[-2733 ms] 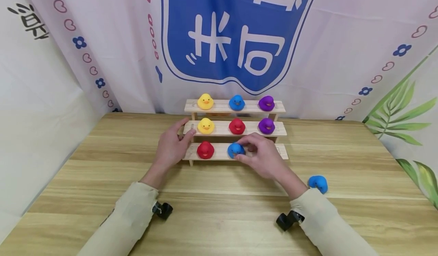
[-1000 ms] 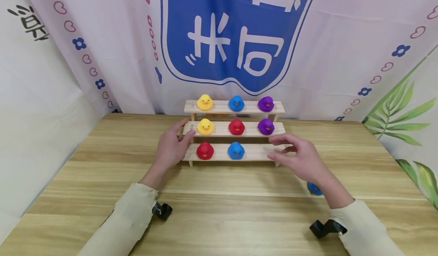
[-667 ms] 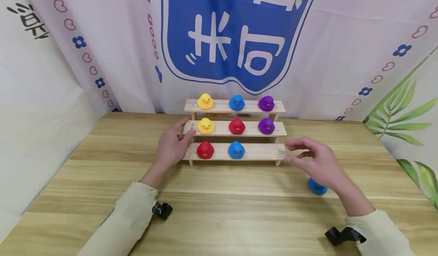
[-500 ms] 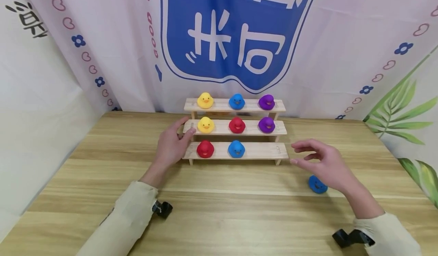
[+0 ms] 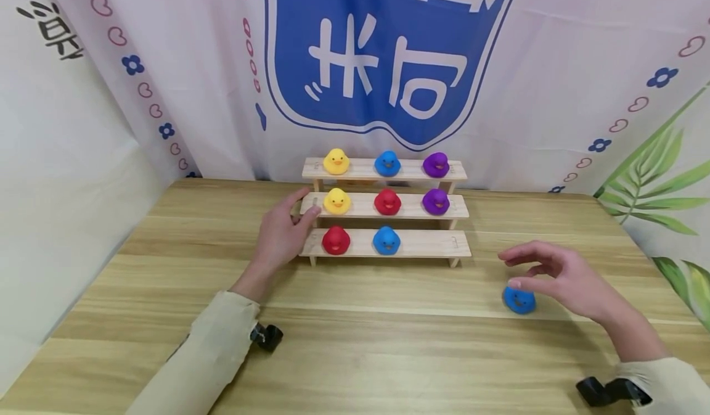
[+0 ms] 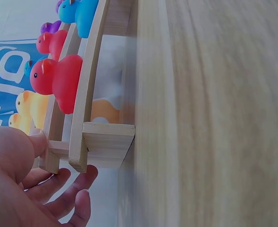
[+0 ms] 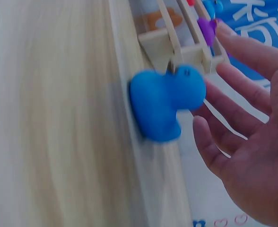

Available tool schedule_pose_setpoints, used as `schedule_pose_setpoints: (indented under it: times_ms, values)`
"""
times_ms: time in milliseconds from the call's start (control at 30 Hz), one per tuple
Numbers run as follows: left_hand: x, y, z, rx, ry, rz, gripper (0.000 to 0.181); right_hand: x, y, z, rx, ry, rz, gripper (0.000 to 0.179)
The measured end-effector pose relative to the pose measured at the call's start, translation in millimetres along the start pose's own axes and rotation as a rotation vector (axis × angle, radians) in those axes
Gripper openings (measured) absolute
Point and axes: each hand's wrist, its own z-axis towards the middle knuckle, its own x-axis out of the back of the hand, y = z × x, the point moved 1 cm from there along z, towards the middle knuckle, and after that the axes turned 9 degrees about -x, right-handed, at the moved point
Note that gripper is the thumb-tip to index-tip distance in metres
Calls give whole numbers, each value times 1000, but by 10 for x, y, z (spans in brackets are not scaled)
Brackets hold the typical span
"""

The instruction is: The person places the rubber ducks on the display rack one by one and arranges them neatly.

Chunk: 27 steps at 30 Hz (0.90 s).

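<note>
In the head view, my left hand (image 5: 280,233) grips the left end of a three-tier wooden display stand (image 5: 424,243), thumb on the middle shelf. The left wrist view has its fingers (image 6: 65,194) round the shelf ends. My right hand (image 5: 568,282) hovers over a loose blue rubber duck (image 5: 520,302) on the table, its thumb hiding part of the duck. In the right wrist view its spread fingers are beside that blue duck (image 7: 158,104), holding nothing. The bottom shelf carries a red duck (image 5: 336,240) and a blue duck (image 5: 386,240).
Yellow (image 5: 336,161), blue (image 5: 387,163) and purple (image 5: 436,164) ducks sit on the top shelf. The middle shelf holds a yellow duck (image 5: 337,201), a red duck (image 5: 387,201) and a purple duck (image 5: 436,201). Behind the wooden table (image 5: 355,353) hangs a printed curtain (image 5: 222,94).
My right hand has let go of the blue duck on the bottom shelf and moved right and nearer to the loose blue duck. My left hand has stayed at the stand.
</note>
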Motion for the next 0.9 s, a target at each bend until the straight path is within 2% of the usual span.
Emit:
schedule_pose_setpoints:
  times_ms: [200, 500, 900]
  values:
    - [-3, 3, -5, -7, -1, 2, 60, 74, 141, -81, -24, -61, -23, 34]
    - [-3, -17, 6, -10, 4, 14, 59, 103, 245, -123, -11, -153, -20, 35]
    - [-2, 3, 1, 5, -3, 3, 60, 69, 261, -117, -33, -124, -64, 23]
